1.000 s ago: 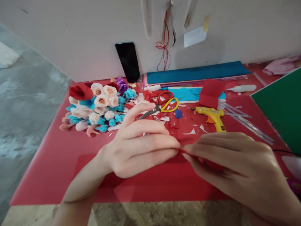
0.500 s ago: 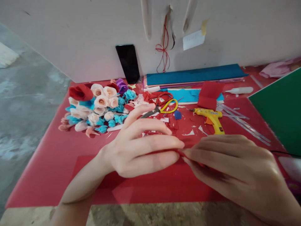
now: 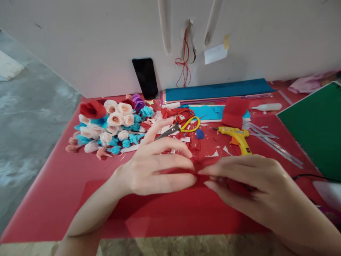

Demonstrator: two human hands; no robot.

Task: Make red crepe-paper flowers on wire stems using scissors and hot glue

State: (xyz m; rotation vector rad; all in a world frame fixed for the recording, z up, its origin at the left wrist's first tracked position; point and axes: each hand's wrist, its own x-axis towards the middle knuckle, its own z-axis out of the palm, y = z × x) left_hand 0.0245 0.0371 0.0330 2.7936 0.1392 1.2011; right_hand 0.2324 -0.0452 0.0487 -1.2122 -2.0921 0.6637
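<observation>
Between my two hands a small piece of red crepe paper [image 3: 201,175] is stretched above the table. My left hand [image 3: 157,170] pinches its left end between the thumb and a finger, the other fingers raised and spread. My right hand [image 3: 247,185] grips the other end, fingers closed, with part of the red paper hidden in the palm. Just beyond my left fingers lie scissors [image 3: 183,124] with red and yellow handles. A yellow glue gun [image 3: 236,137] rests on its side behind my right hand.
A heap of crepe paper flowers [image 3: 112,122] fills the back left. A phone [image 3: 146,78] leans on the wall. Blue paper [image 3: 218,89], a red paper piece [image 3: 234,112], clear glue sticks [image 3: 275,145], a white bottle [image 3: 268,106] and a green board [image 3: 314,128] stand or lie rightward among scraps.
The view has tilted slightly, so things appear a little lower. My right hand has shifted left and its fingertips have parted a little from the left ones, leaving more red paper showing between them.
</observation>
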